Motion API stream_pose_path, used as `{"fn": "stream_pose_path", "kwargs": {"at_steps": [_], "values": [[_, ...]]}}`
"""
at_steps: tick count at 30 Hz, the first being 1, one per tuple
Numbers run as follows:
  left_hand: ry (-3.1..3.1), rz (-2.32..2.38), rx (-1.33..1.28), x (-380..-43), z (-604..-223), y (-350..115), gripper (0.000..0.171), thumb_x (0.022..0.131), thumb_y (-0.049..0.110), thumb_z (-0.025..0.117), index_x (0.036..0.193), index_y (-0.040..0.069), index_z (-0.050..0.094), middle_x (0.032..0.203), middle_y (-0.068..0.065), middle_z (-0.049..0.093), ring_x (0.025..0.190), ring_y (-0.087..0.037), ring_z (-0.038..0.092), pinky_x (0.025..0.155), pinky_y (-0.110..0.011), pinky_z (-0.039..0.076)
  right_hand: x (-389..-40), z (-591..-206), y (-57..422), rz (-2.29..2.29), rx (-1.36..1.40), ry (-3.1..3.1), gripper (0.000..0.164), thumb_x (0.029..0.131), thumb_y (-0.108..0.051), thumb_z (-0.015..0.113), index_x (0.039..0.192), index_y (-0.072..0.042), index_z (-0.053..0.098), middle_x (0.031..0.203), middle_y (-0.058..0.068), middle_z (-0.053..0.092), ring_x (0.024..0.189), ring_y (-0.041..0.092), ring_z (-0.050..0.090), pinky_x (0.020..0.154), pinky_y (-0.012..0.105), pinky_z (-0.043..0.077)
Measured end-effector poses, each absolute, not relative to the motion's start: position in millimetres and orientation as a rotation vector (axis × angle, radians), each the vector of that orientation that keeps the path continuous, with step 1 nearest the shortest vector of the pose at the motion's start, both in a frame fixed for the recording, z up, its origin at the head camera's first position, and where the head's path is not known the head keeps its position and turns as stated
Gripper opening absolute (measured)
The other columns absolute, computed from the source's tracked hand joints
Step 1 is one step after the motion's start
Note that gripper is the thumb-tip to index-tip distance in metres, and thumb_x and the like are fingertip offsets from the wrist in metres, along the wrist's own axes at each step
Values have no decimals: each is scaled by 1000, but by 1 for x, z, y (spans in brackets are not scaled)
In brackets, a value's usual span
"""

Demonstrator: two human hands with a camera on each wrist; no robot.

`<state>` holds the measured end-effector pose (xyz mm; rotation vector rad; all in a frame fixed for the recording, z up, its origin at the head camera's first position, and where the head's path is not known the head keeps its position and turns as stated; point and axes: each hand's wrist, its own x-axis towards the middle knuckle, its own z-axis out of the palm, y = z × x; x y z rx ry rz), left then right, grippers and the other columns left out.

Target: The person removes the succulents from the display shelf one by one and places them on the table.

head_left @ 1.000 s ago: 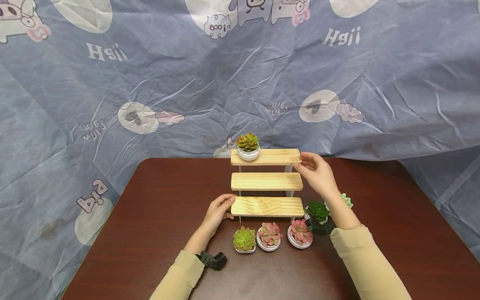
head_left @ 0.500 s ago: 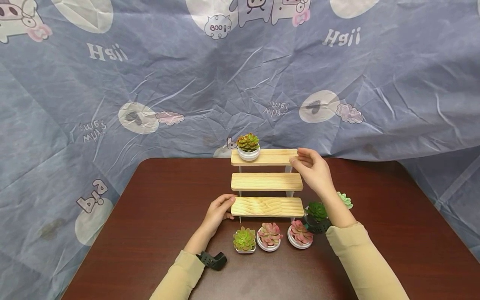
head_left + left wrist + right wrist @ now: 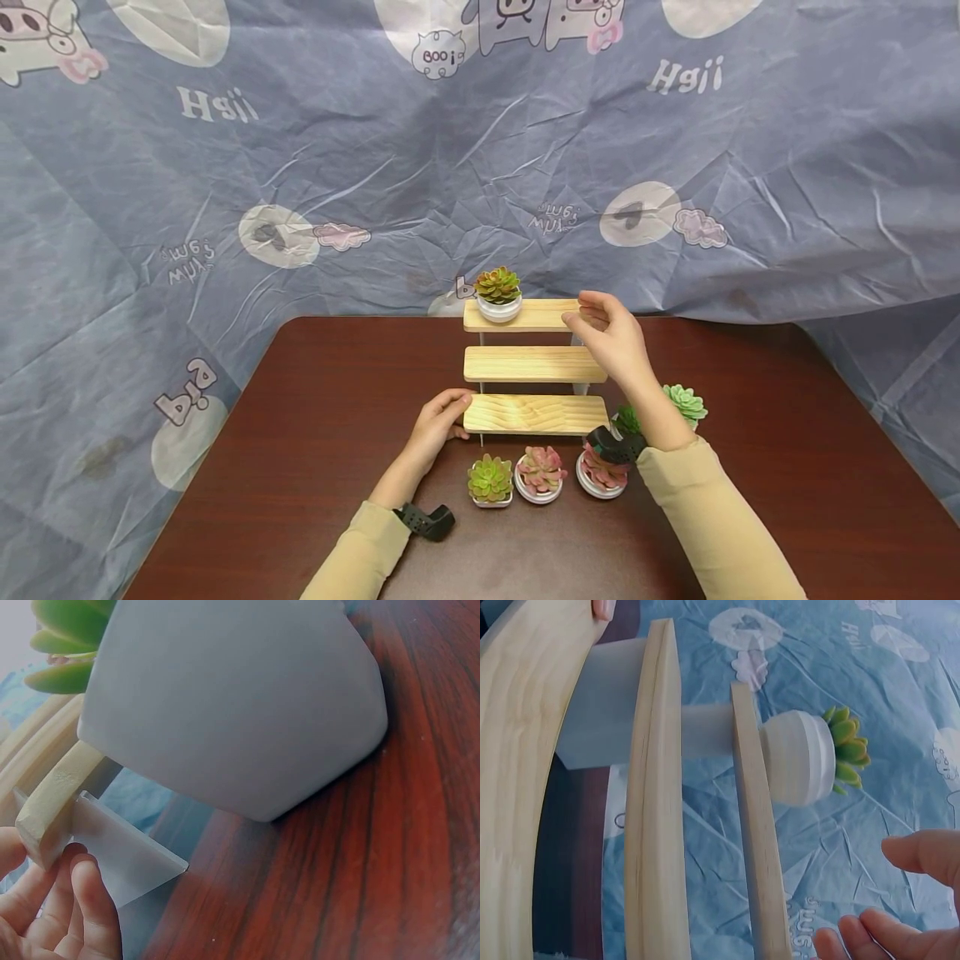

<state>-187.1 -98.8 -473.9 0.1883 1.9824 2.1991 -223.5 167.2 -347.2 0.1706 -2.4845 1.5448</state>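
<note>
A three-tier wooden display stand (image 3: 536,414) has translucent side supports (image 3: 127,855). My left hand (image 3: 437,419) grips the left end of its lowest board, thumb and fingers around the edge in the left wrist view. On the top board's left part stands an orange-green succulent in a round white pot (image 3: 499,310). My right hand (image 3: 617,340), holding nothing, is over the right part of the top board with its thumb and fingers apart. In the right wrist view, a gap separates the right fingers (image 3: 922,851) from that pot (image 3: 799,757).
In front of the stand are a lime-green succulent (image 3: 491,479) and two pink ones (image 3: 541,471) (image 3: 602,473) in white pots. Beside its right end, a dark green succulent (image 3: 627,419) and a pale green one (image 3: 685,402) are partly behind the right arm. A blue printed cloth (image 3: 420,192) hangs behind the table.
My right hand has moved left from the top board's right end, over the board toward the potted succulent. My left hand keeps its grip on the lowest board.
</note>
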Motion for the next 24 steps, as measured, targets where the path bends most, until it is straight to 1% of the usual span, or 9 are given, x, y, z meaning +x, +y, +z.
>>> {"fn": "stream_pose_path", "kwargs": {"at_steps": [6,11,17,24], "values": [[1979,2202,174,-187,-474,-99,30,99,15,51,118,-6,56,95,-2,60,70,-14,55,59,-27,51,-227,-346,156,1596,204,-2485,57,89,-30,65,133,1,46,129,18,51,119,31,48,101,40,38],[1979,2203,165,-187,-473,-99,29,98,15,51,118,-6,56,93,-2,60,69,-13,55,59,-27,51,-231,-347,148,1600,205,-2518,58,87,-27,68,133,0,46,130,17,51,119,29,48,103,38,37],[1977,2202,159,-187,-473,-99,30,98,15,52,119,-6,56,89,-2,60,68,-12,55,59,-27,51,-235,-348,140,1597,212,-2542,62,84,-23,72,135,-1,45,133,15,45,121,29,47,103,36,36],[1985,2200,162,-187,-474,-99,30,98,15,52,119,-6,56,99,-3,60,68,-12,54,59,-27,51,-238,-348,131,1579,228,-2567,69,81,-23,75,137,-3,41,137,15,44,124,30,45,103,40,37]]}}
